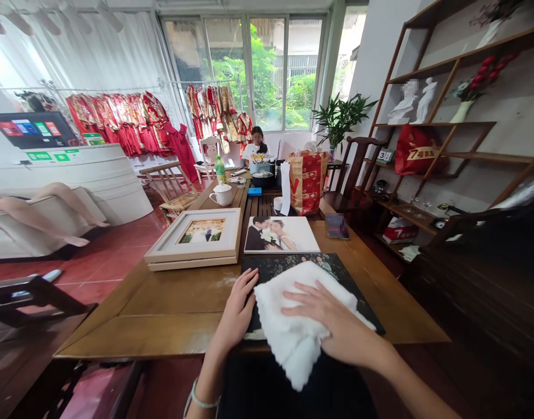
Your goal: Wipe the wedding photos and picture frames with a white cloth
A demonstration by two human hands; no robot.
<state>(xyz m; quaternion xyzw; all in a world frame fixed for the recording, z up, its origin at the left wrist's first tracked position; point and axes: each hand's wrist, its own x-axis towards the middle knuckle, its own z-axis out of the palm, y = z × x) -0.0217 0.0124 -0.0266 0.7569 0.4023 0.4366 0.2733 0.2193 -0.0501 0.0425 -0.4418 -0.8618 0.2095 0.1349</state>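
Note:
A dark photo panel (288, 269), with small figures printed near its far edge, lies at the table's near side. Across it is spread a fluffy white cloth (293, 337), one corner hanging past the near edge. My right hand (314, 314) rests flat on this cloth, fingers spread, pressing it against the panel. At the panel's left edge lies my left hand (240, 305), fingers stretched out and touching the surface. The cloth and my right hand hide much of the picture.
Beyond the panel lie a wedding photo print (282, 235) and stacked pale frames (197, 238) on the wooden table (162, 326). Farther back stand a white cup (222, 195), a green bottle (219, 170) and a red-patterned paper bag (308, 183). A person (255, 151) sits at the far end.

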